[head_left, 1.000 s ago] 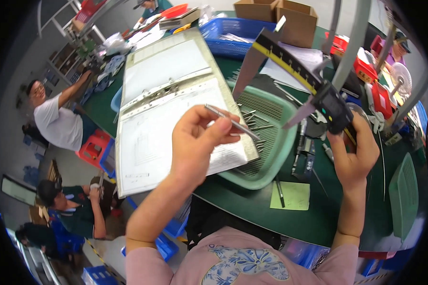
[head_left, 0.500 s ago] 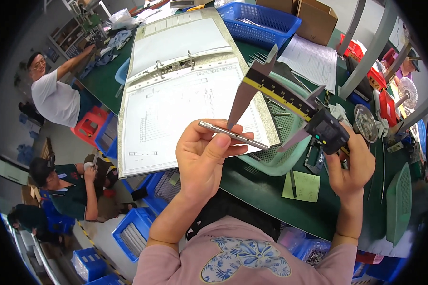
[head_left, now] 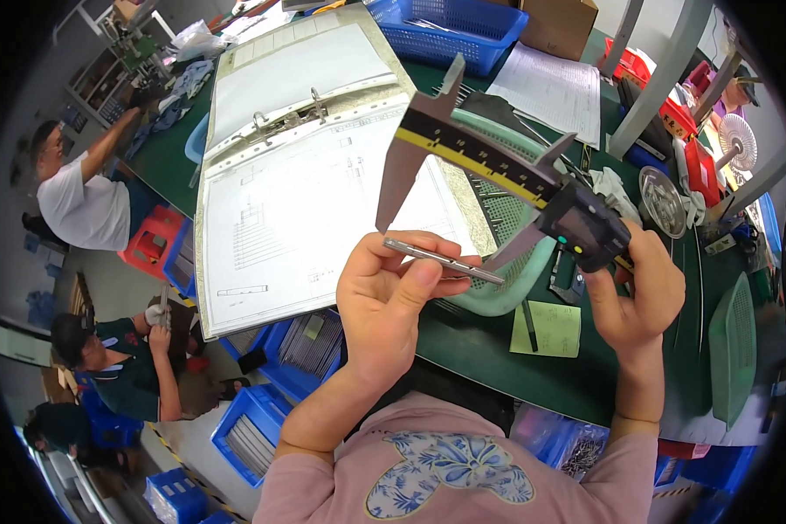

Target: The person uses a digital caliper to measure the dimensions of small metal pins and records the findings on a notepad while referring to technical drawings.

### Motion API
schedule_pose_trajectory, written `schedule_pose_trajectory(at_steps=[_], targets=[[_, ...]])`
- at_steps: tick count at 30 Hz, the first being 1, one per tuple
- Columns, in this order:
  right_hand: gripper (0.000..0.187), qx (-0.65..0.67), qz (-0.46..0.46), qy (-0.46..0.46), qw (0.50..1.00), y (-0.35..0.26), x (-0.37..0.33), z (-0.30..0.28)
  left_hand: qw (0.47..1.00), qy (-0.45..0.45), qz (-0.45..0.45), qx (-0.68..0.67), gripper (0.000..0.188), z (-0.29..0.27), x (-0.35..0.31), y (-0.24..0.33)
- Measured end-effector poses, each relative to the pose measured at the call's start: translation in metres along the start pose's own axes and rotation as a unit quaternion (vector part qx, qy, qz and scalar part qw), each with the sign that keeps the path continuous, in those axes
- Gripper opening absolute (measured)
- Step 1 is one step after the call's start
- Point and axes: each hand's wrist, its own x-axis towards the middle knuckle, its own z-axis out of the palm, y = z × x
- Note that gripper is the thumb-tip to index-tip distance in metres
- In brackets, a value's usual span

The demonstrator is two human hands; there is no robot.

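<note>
My left hand point(head_left: 380, 301) pinches a slim metal rod point(head_left: 444, 260) between thumb and fingers. The rod has small holes along its side and slants down to the right. Wrapped around a digital caliper point(head_left: 498, 170) is my right hand point(head_left: 639, 293), gripping it by the dark display housing. The caliper's jaws are spread apart. One jaw tip comes down at the rod's left end, the other near its right end; whether they touch the metal I cannot tell. Below the hands lies an open ring binder point(head_left: 275, 205) with drawing sheets.
A green mesh basket point(head_left: 498, 301) with metal rods stands behind the caliper. A pen lies on a yellow note point(head_left: 557, 330). Farther back are a blue basket point(head_left: 450, 31), printed sheets point(head_left: 550, 92) and a grey post point(head_left: 655, 87). Other people are at the left.
The caliper has shifted left relative to the rod, so its far jaw tip now sits at the rod's left end instead of partway along. My left hand still holds the rod.
</note>
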Motion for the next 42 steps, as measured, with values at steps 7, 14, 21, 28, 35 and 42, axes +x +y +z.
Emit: schedule_pose_trajectory(at_steps=[7, 14, 21, 28, 35, 42], targets=[[0.046, 0.008, 0.005, -0.034, 0.999, -0.0009, 0.0002, 0.0027, 1.000, -0.001, -0.003, -0.024, 0.020, 0.0006, 0.0008, -0.0012], [0.047, 0.012, -0.007, -0.030, 0.999, 0.0004, 0.0009, 0.0041, 1.000, 0.004, -0.004, -0.025, 0.020, -0.0003, 0.0005, -0.0016], [0.044, 0.006, -0.005, -0.027, 1.000, 0.0006, 0.0005, 0.0050, 1.000, 0.009, -0.005, -0.003, 0.021, -0.0003, -0.0008, -0.0042], [0.035, -0.006, -0.001, -0.021, 1.000, -0.0013, 0.0023, 0.0053, 1.000, 0.014, -0.005, 0.011, 0.022, -0.0002, -0.0023, -0.0053], [0.034, -0.028, -0.011, -0.005, 1.000, 0.0003, 0.0014, 0.0042, 1.000, -0.006, -0.012, 0.000, 0.020, -0.0020, -0.0031, -0.0041], [0.034, -0.021, 0.003, -0.005, 1.000, -0.0006, 0.0008, 0.0033, 1.000, 0.006, -0.022, -0.001, 0.020, -0.0017, -0.0046, -0.0040]])
